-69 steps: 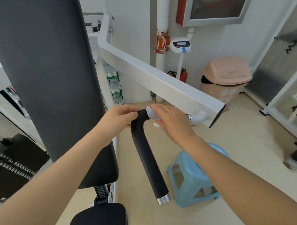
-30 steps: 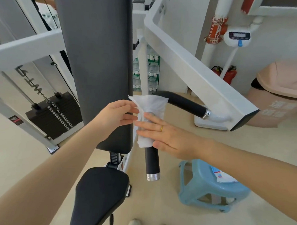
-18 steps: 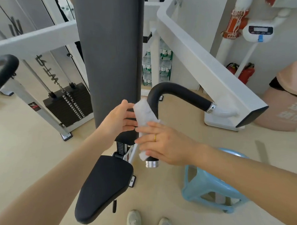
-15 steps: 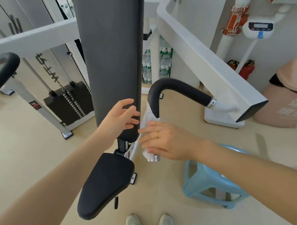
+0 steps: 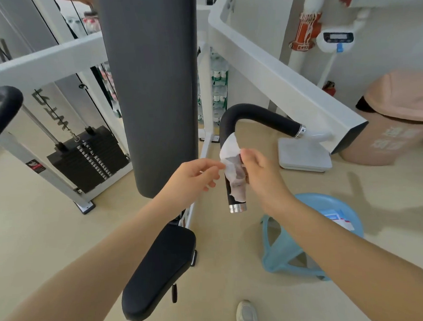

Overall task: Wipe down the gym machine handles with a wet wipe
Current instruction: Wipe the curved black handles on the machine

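A black padded handle (image 5: 259, 117) curves out of the white machine arm (image 5: 287, 84) and bends down to a chrome end cap (image 5: 237, 207). A white wet wipe (image 5: 232, 166) is draped over its vertical lower part. My left hand (image 5: 192, 178) pinches the wipe's left edge between thumb and fingertips. My right hand (image 5: 262, 175) is at the right side of the handle, fingers curled round the wipe and the handle. A second black handle (image 5: 2, 111) shows at the far left.
The grey backrest pad (image 5: 151, 90) stands just left of the handle, with the black seat (image 5: 159, 269) below it. A blue plastic stool (image 5: 306, 241) sits under my right forearm. A weight stack (image 5: 89, 158) is at the left, a pink bin (image 5: 395, 118) at the right.
Both hands and the wipe have slid from the handle's bend down its vertical part. My left hand let go for a moment and now pinches the wipe's edge again.
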### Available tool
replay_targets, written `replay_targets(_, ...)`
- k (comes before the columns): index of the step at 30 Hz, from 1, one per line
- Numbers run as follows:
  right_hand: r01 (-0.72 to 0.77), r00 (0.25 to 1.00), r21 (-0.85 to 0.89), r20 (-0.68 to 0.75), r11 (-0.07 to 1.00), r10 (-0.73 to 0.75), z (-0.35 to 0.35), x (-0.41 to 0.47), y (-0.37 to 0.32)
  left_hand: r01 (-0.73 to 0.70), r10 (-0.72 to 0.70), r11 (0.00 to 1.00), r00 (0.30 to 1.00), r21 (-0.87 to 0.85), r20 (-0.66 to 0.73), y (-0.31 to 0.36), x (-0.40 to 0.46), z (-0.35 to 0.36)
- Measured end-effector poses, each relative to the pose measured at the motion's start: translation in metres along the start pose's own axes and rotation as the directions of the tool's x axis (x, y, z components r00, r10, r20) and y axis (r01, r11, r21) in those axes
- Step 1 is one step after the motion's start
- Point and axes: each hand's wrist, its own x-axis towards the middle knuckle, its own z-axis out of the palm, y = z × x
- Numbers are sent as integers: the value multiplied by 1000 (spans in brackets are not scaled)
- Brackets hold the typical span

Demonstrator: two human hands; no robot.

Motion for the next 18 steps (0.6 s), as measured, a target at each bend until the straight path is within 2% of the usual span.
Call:
replay_targets(2,-90,995,-10,-46,996,89,4,14,-12,5,-5,1000,1000,10,-7,-1,0,-1)
replay_targets(5,-98,994,-125,-62,987,91,13,20,-22,21,-21,1000,1000,-18,-14,-5,1,-3)
replay_targets(10,-167,986,-254,-38,953,163,22,-25,9,47,-47,998,999,-50,0,-14,0,-4)
replay_targets(14,-291,956,-6,-23,957,291,23,-5,-3,66,-64,996,997,-68,36,-17,-2,1)
replay_targets(16,-245,965,19,-94,969,245,27,-4,-3,66,-64,995,997,-74,39,-17,-1,2)
replay_targets(18,-104,989,-198,-122,975,81,30,-18,5,65,-63,994,997,-88,34,-16,0,2)
